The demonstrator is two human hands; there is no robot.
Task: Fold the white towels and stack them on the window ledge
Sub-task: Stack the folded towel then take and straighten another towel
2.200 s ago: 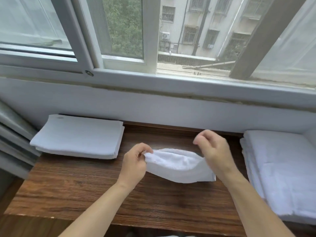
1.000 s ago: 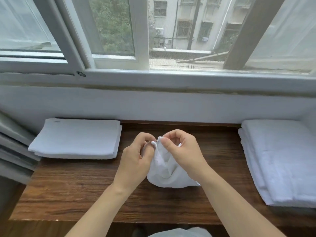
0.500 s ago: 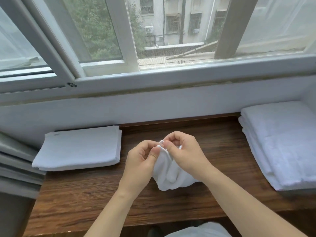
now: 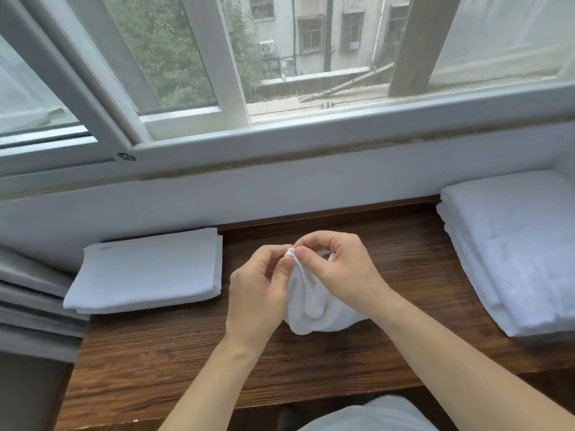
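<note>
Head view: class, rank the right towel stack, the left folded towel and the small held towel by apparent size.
1. Right towel stack, though cut off by the frame edge.
2. Left folded towel.
3. Held towel, bunched and partly hidden behind both hands.

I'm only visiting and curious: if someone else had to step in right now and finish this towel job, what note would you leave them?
Left hand and right hand: both pinch the gathered top corners of the small white terry towel, whose lower part sags onto the brown wooden ledge.
Done: a flat folded white towel stack lies at the left of the ledge.
Left: finish folding the held towel and stack it. The thick pile of white towels at the right probably awaits folding, though I cannot tell for sure.
</note>
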